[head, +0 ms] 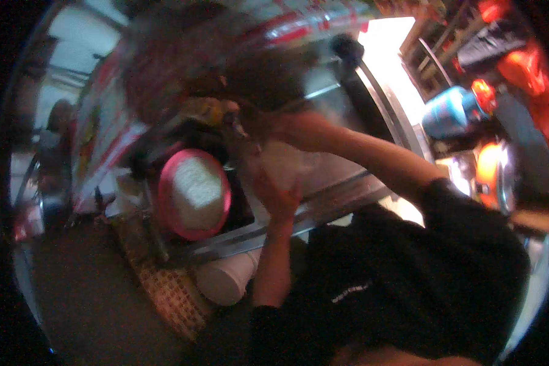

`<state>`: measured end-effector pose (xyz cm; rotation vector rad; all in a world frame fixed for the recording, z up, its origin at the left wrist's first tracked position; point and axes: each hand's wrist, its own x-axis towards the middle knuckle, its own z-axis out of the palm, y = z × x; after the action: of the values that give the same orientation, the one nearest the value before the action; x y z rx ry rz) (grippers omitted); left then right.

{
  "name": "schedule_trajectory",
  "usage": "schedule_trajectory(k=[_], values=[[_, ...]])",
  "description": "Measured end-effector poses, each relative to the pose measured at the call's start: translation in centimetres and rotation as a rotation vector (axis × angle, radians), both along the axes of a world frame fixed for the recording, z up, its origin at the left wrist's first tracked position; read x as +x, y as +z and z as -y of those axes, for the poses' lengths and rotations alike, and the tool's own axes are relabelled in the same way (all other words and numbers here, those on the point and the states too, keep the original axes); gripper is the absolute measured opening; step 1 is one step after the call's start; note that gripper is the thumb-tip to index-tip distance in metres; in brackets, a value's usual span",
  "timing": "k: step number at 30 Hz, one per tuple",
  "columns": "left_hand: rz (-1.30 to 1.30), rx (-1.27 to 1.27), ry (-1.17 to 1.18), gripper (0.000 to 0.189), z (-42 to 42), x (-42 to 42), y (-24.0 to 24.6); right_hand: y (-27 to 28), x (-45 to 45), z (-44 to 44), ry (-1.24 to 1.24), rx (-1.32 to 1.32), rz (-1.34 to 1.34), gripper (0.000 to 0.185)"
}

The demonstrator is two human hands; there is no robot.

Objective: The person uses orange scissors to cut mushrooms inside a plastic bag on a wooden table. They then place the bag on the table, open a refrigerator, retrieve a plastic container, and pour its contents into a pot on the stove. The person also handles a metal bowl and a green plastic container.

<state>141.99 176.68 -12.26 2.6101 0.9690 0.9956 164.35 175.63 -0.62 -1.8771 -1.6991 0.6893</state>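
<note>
My left hand (278, 197) is curled around the lower side of a pale, rounded thing (281, 164), too blurred to name further. My right hand (297, 130) reaches in from the right to its upper side. Blur hides the right fingers, so I cannot tell whether they grip anything. Left of both hands stands a round pink basin (226, 196) holding a white, grainy or powdery substance (196, 180). Under the hands runs a metal-edged counter (334, 190).
A pale cylindrical container (222, 283) lies or stands below the counter edge, beside a woven basket-like thing (171, 293). On the right are a blue gas cylinder or canister (446, 112) and an orange round object (488, 174). Red-and-white patterned sheeting (110, 160) borders the far side.
</note>
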Motion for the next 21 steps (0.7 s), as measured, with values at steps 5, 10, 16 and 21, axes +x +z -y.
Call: schedule_trajectory(k=[5, 10, 16, 21], values=[[-0.233, 0.266, -0.370, 0.078, 0.9, -2.4, 5.5, -5.0, 4.8, 7.9, -0.174, -0.347, 0.054, 0.056], [-0.501, 0.130, -0.328, 0.075, 2.3, -10.0, 7.0, -12.3, 6.0, 13.9, 0.109, -0.437, 0.244, 0.074], [0.398, -0.152, 0.284, 0.086, 8.0, -16.6, 20.3, -16.7, 6.6, 15.8, 0.424, -0.473, 0.360, 0.068], [1.225, -0.533, 0.598, 0.080, 7.5, -15.4, 35.1, -20.4, 8.4, 16.5, 0.372, -0.419, 0.045, 0.064]])
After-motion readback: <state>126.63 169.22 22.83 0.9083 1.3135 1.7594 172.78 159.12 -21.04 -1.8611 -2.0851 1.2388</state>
